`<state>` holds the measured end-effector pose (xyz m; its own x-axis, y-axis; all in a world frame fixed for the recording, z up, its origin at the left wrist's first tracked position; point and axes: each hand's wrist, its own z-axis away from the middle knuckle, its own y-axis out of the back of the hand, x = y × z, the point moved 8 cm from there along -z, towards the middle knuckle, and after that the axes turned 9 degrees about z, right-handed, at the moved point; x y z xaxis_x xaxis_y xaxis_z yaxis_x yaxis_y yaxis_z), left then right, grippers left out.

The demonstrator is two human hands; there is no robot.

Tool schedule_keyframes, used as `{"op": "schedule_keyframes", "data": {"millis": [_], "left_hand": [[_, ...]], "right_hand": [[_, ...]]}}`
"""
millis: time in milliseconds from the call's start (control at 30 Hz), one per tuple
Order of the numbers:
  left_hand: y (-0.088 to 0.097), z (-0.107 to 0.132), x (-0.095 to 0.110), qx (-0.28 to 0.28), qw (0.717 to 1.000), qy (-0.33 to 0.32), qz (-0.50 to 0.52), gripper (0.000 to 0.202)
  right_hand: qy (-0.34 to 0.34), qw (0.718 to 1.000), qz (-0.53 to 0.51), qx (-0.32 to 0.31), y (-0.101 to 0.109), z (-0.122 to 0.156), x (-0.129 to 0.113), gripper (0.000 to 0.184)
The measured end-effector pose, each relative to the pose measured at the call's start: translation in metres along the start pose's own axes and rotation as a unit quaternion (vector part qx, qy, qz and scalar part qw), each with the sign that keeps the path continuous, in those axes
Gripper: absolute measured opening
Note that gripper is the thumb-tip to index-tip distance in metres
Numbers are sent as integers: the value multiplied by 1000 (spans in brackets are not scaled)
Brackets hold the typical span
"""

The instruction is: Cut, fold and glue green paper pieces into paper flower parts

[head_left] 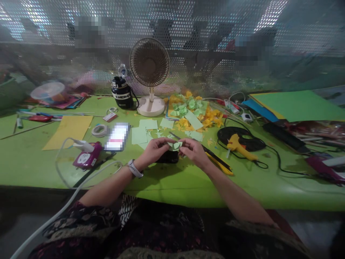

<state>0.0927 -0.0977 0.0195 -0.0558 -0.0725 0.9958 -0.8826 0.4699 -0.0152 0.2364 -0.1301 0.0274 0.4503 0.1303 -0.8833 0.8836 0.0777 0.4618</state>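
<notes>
Between my two hands is a small piece of light green paper [175,146], curved and cut to a shape. My left hand [154,151], with a white band on its wrist, pinches the paper's left side. At the right side, the fingers of my right hand [192,150] are closed on the same piece. A black phone-like object [169,157] lies on the table just below the paper, partly hidden by my hands. Light green paper squares [139,135] and cut scraps lie beyond my left hand. A yellow utility knife [219,163] rests right of my right hand.
A fan [150,68] and a black bottle [122,94] stand at the back. Green and orange paper flowers [192,104] are piled beside them. A yellow glue gun [239,147] lies on the right, a lit phone [117,136] on the left. Cables cross both sides.
</notes>
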Motion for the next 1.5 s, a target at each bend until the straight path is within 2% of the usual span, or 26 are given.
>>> {"op": "schedule_keyframes", "data": {"millis": [467,667,800,933,1033,1167,1233,1300,1400,1500], "left_hand": [[-2,1,-2,-12,1000,-11,-20,31],[-5,1,3,-22,999,-37,-15,34],[-5,-2,4,-24,996,-54,74,34],[-4,-4,-3,-21,992,-31,122,31],[-2,-4,-4,-15,993,-25,115,32],[-3,-3,-2,-17,994,-43,95,29],[-2,-1,4,-10,995,-78,58,28],[2,2,15,21,988,-151,-21,26],[5,13,37,74,943,-286,-153,18],[3,20,45,87,905,-351,-226,14]], "right_hand": [[-4,1000,0,4,0,-1,2,22],[0,1000,19,14,-2,-1,5,33],[76,990,75,88,6,1,-4,34],[198,949,177,168,12,9,-22,17],[246,927,215,183,11,13,-29,15],[262,921,227,177,9,13,-31,17],[261,921,227,177,9,14,-32,17],[264,919,223,188,9,15,-34,15],[274,913,218,211,10,18,-36,14],[273,909,221,223,9,18,-34,14]]}}
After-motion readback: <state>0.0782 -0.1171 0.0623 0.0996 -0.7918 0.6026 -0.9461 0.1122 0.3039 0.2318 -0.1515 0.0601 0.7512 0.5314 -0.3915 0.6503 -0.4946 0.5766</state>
